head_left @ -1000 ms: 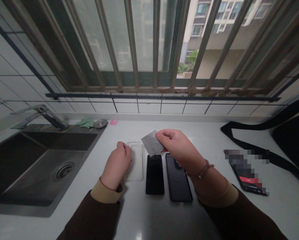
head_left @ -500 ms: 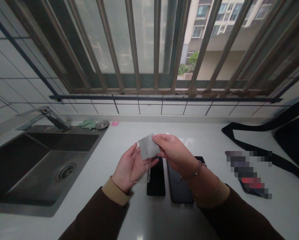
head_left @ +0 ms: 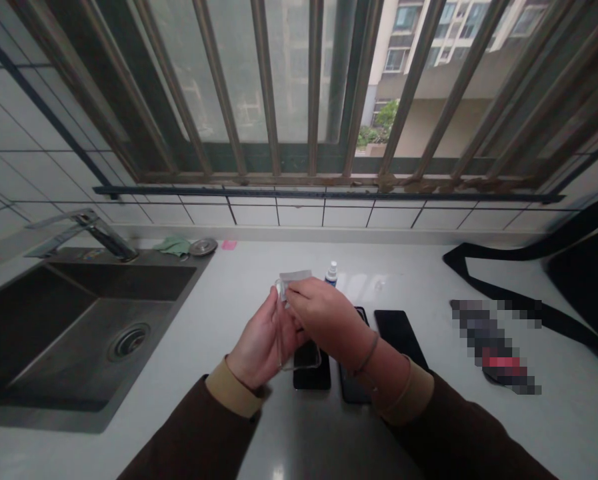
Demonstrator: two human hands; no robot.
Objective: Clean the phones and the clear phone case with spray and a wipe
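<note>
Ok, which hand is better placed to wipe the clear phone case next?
Probably the right hand: it pinches the grey wipe against the top of the clear phone case, while the left hand is busy cradling the case.

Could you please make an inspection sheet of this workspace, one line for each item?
Surface: white countertop with a steel sink at left.
Job's things: clear phone case, grey wipe, three black phones, small blue-capped bottle.
Clutter: green cloth, round metal disc, pink note, blurred object, black strap.
Hands: left hand holds the case; right hand presses the wipe against its top corner.
Cables: nothing seen.
Surroundings: tiled wall, barred window, faucet.
</note>
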